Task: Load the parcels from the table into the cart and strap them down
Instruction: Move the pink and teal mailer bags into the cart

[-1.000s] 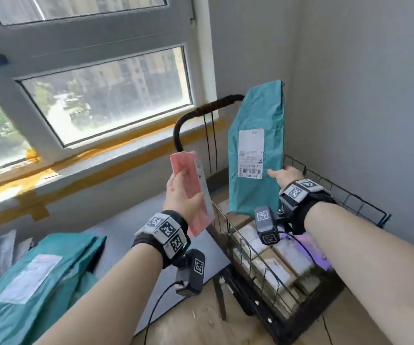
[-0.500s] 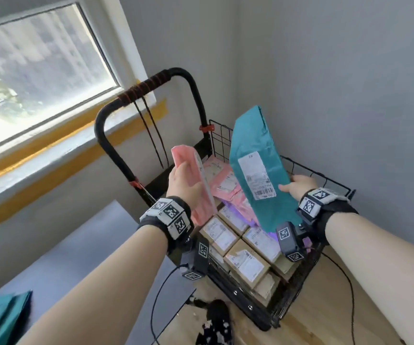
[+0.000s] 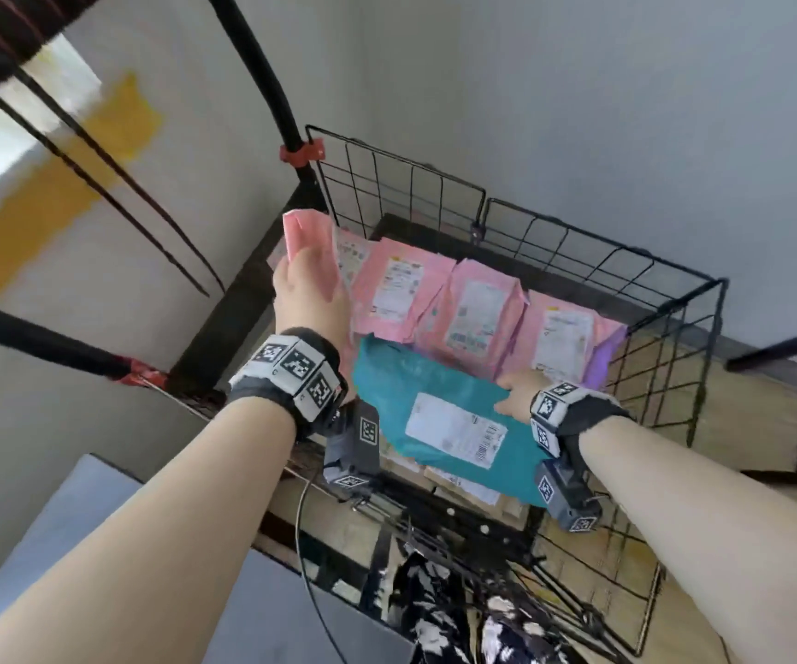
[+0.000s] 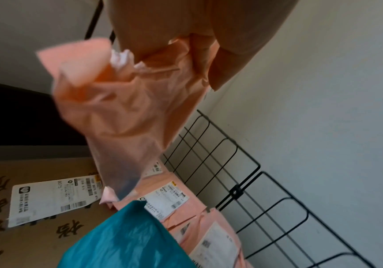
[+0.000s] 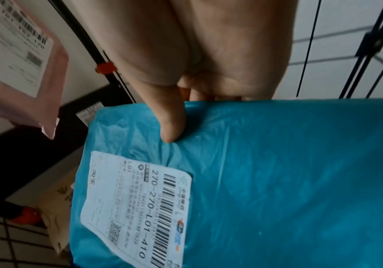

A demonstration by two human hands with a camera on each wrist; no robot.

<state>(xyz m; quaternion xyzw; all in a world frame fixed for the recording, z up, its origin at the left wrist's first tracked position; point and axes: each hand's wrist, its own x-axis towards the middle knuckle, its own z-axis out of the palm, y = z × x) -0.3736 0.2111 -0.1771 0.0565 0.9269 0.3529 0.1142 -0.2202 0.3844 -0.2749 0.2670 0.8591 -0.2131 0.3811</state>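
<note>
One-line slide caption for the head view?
Left hand holds a pink plastic mailer, right hand a teal mailer, over the black wire cart.

White shipping label (image 5: 137, 204) on teal plastic mailer bag (image 5: 277, 181): large print "270-270-L01-410" beside barcode; smaller "L01" near label edge; two Chinese characters, apparently "淘宝", at opposite edge; QR code; fine print too small to read.

White label (image 4: 55, 201) on brown cardboard box (image 4: 14, 235): "B075", blurred; large dark Chinese characters printed on box, unreadable.

Labels on pink plastic mailer bags (image 3: 478, 313) in black wire cart (image 3: 664, 328): barcodes only, text illegible.
</note>
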